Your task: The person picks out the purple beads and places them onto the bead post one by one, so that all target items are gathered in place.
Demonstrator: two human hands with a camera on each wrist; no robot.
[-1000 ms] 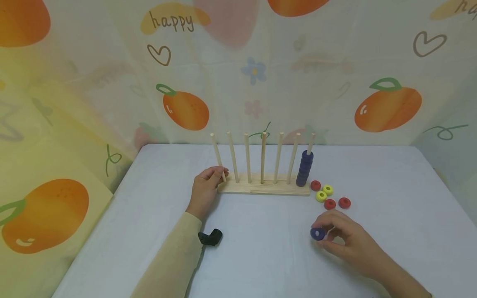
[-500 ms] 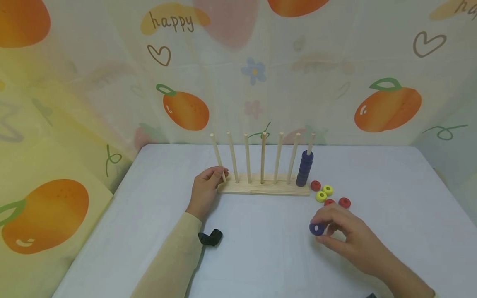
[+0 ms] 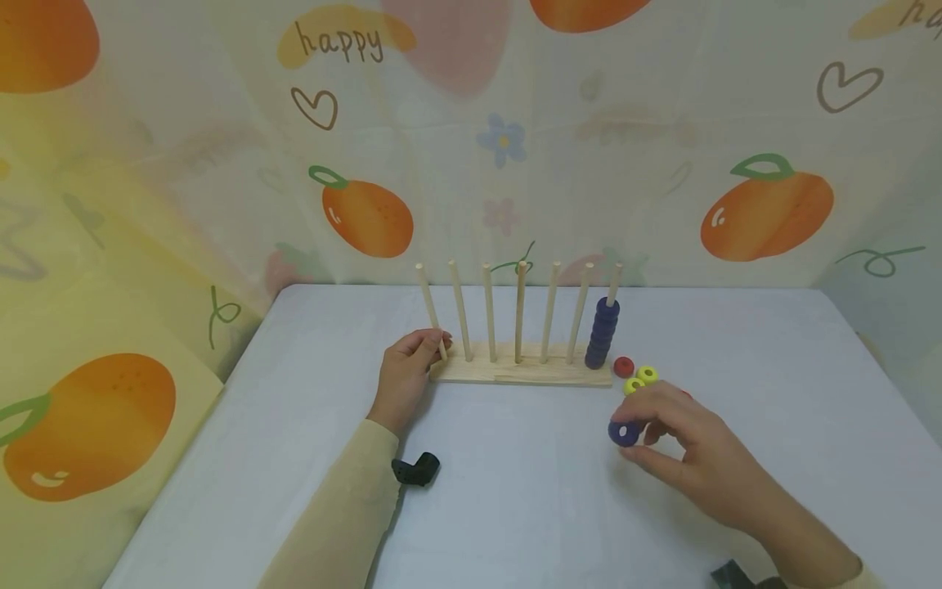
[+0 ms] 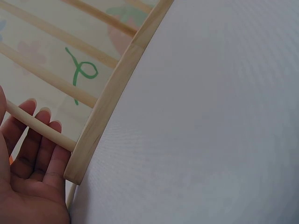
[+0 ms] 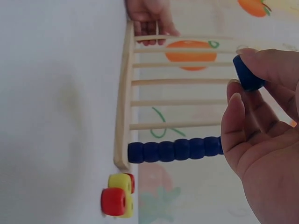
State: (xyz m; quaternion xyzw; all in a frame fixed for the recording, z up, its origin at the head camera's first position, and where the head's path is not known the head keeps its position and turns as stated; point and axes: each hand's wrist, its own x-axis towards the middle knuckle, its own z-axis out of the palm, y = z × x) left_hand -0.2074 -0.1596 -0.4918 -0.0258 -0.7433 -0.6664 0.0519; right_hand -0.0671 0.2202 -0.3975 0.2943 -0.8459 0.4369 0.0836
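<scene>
My left hand (image 3: pixel 410 368) grips the leftmost peg of a wooden peg rack (image 3: pixel 508 373) low down, with fingers behind the peg (image 4: pixel 44 128) in the left wrist view. Seven upright pegs stand on the rack's base. A stack of dark blue beads (image 3: pixel 602 334) fills most of the rightmost peg, whose tip stays bare. My right hand (image 3: pixel 695 454) pinches one more dark blue bead (image 3: pixel 624 433) between thumb and fingers, above the table in front of the rack's right end. Its hole faces the head camera. In the right wrist view this bead (image 5: pixel 248 74) sits at the fingertips.
Beside the rack's right end lie a red bead (image 3: pixel 623 366) and two yellow beads (image 3: pixel 648 375); other red beads are mostly hidden behind my right hand. A white cloth covers the table (image 3: pixel 500 491). A fruit-patterned curtain (image 3: pixel 603 188) hangs right behind it.
My right hand has moved away from me toward the rack with the blue bead, now covering some loose beads in the head view. The left hand and the rack have stayed put.
</scene>
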